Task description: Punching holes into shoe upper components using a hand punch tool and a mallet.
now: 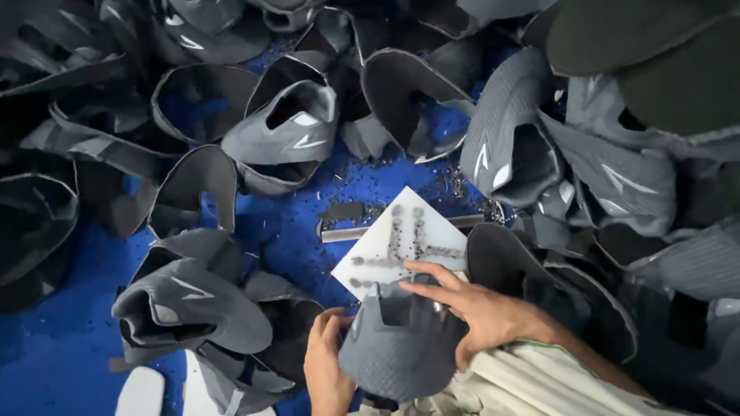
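Looking down from head height, two bare hands work a grey shoe upper [401, 347] at the near edge of a blue desk [293, 239]. The left hand [327, 362] grips the upper's left side, fingers closed on the fabric. The right hand [474, 308] lies flat on its right side, fingers spread and pressing down, with the tips touching a white board [401, 239]. That board is marked with rows of dark punch dots and sits just beyond the upper, whose far edge overlaps its near corner. A metal bar [347, 233] lies at the board's far left. Piles of grey uppers [285, 131] ring the desk on every side. Judging from this, keeping the fabric flat and taut over the board, square to its marks, would serve the work best.
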